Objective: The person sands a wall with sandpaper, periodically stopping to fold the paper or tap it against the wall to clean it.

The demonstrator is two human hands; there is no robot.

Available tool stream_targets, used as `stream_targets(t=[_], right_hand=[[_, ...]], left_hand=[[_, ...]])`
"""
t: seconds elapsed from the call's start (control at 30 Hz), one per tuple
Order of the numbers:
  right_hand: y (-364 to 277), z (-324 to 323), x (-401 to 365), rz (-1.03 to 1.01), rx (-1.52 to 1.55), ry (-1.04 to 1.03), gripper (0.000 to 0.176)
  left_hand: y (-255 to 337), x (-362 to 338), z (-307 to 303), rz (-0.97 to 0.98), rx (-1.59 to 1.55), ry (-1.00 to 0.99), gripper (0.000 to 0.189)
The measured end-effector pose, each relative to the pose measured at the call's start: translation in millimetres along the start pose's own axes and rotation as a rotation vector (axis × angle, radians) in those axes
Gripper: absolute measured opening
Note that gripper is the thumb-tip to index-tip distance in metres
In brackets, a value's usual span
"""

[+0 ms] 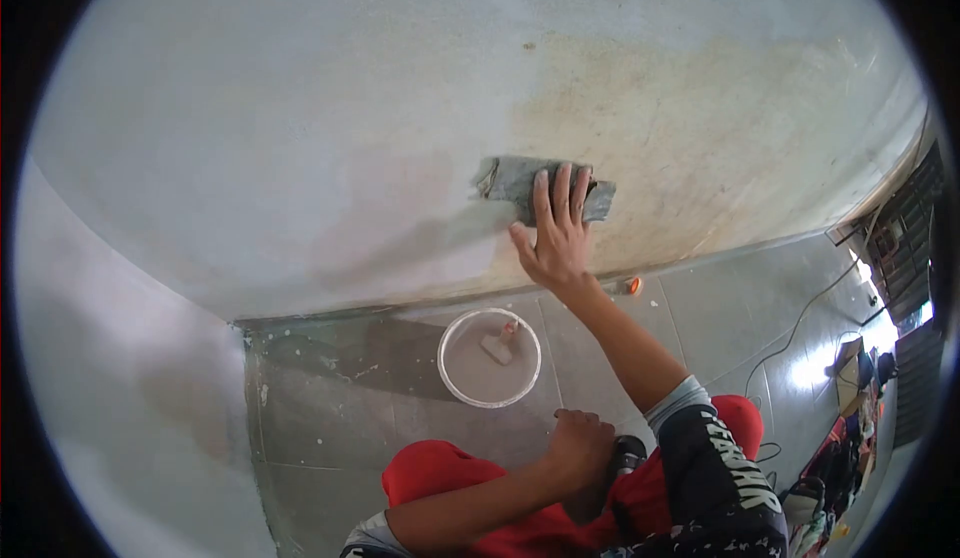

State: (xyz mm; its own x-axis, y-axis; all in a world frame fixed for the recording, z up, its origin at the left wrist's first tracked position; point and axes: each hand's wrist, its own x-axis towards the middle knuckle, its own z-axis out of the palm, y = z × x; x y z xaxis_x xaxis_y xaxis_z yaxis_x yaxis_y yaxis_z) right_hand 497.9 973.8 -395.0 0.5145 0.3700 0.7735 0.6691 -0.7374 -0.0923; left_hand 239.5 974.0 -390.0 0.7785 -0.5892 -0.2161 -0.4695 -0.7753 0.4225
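My right hand [562, 236] lies flat with its fingers stretched over a worn grey sheet of sandpaper [515, 180], holding it against the wall [400, 118]. The sheet's torn edges stick out on both sides of the fingers. Around it the wall is pale grey to the left and yellowish to the right. My left hand [583, 446] is closed and rests near my knees, away from the wall; what its curled fingers hold, if anything, is hidden. In front of my knees stands a white-rimmed bucket [441, 358] with whitish contents and a brush-like tool [497, 348] in it.
A small orange object [633, 286] lies on the tiled floor [710, 303] by the wall's foot. A dark cable [795, 323] crosses the tiles at right, near a pile of mixed items [850, 438]. A second wall [150, 378] meets the first at left.
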Motion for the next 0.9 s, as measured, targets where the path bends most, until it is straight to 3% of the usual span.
stream_targets(t=[0.07, 0.1, 0.2, 0.27, 0.4, 0.47, 0.53, 0.63, 0.73, 0.87, 0.9], right_hand=[[-2.5, -11.0, 23.0, -0.020, 0.033, 0.061, 0.077], [-4.3, -19.1, 50.4, -0.093, 0.031, 0.213, 0.075], [-32.8, -66.5, 120.9, -0.041, 0.158, 0.283, 0.073], [-38.0, -70.4, 129.3, -0.038, -0.024, 0.316, 0.073], [-13.3, 5.8, 9.3, 0.055, -0.017, 0.037, 0.074], [-10.4, 12.6, -2.8, 0.072, -0.002, -0.063, 0.075], [-13.5, -3.1, 30.7, 0.050, 0.070, 0.157, 0.070], [-23.9, -60.8, 117.1, -0.038, 0.116, 0.403, 0.067], [-24.2, -78.0, 123.3, -0.013, -0.037, 0.303, 0.066], [-3.9, -1.3, -2.7, 0.069, 0.025, 0.020, 0.069], [-6.3, -5.0, -0.6, 0.066, 0.019, 0.021, 0.069]], left_hand=[[2.3, -1.4, 1.4, -0.008, 0.006, -0.035, 0.037], [1.3, -2.0, -0.9, 0.010, -0.006, -0.031, 0.037], [-1.4, 0.1, 6.4, 0.022, 0.029, 0.005, 0.038], [-0.2, -1.9, 9.9, 0.014, 0.071, 0.041, 0.039], [-1.9, 1.6, 4.6, 0.016, 0.036, 0.045, 0.040], [-1.0, 3.6, 6.1, 0.036, 0.005, 0.049, 0.040], [0.0, 4.7, 5.9, -0.030, -0.028, -0.041, 0.037], [-3.1, -1.1, 6.4, -0.007, 0.026, 0.037, 0.033], [-3.0, -3.9, -3.5, 0.008, 0.038, 0.028, 0.033], [-2.5, 5.3, 5.6, 0.008, 0.028, 0.019, 0.036], [-0.2, 4.8, 5.6, 0.014, 0.025, -0.012, 0.036]])
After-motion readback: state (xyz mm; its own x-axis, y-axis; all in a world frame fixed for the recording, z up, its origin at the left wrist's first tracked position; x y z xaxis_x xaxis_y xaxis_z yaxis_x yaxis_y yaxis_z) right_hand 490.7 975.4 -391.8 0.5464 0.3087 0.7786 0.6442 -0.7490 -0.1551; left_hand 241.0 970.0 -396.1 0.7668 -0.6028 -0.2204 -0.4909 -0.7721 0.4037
